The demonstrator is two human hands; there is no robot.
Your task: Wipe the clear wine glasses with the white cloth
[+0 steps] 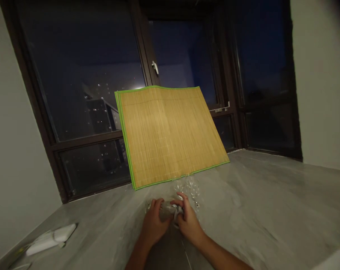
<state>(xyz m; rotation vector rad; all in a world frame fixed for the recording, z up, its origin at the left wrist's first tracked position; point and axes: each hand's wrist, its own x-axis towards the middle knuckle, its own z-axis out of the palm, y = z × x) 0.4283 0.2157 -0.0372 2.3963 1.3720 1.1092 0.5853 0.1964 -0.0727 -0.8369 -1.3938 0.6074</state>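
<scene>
My left hand (154,223) is wrapped around a clear drinking glass (166,210) that lies sideways over the front of the ledge. My right hand (189,219) is at the other end of the glass, its thumb and fingers closed on a small crumpled whitish piece (177,212), perhaps cloth or paper. Its index finger is raised off the glass. Just beyond my hands, more clear glassware (193,185) stands on the ledge near the foot of the mat; its exact shapes are hard to make out.
A folded bamboo mat (172,131) with green edging leans against the dark window. The grey marble-like ledge (260,195) spreads to both sides. At the left lies a white tied bundle (51,239). A white handle (155,67) sits on the window frame.
</scene>
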